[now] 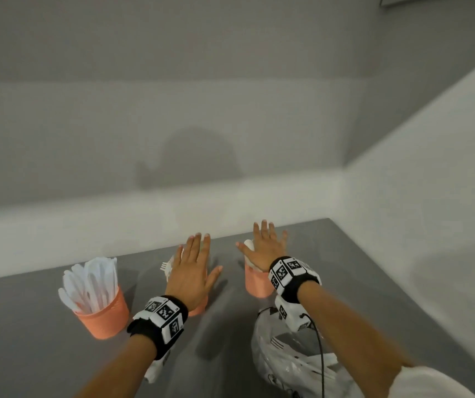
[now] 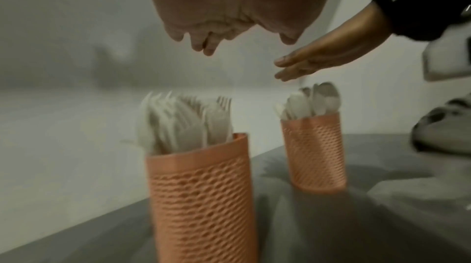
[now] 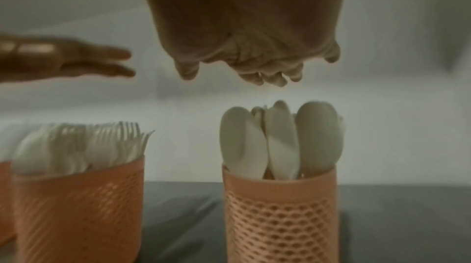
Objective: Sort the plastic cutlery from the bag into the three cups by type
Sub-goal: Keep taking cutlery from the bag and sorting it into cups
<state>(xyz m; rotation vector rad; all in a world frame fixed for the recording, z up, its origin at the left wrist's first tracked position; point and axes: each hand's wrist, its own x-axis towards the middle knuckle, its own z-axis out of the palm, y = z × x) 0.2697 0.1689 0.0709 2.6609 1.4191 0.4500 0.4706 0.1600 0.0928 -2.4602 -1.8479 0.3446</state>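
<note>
Crinkled plastic bag (image 1: 293,366) lies nearest; both hands' grip wide, empty: left hand (image 1: 191,271) above fork cup (image 2: 201,197), right hand (image 1: 265,248) above spoon cup (image 3: 280,215).

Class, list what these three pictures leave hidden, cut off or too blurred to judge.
- Crumpled clear plastic bag, head view: cut off by the bottom edge; cutlery left inside cannot be counted.
- Middle orange perforated cup, head view: mostly hidden under the left hand.
- White plastic forks, left wrist view: blurred, uncountable.
</note>
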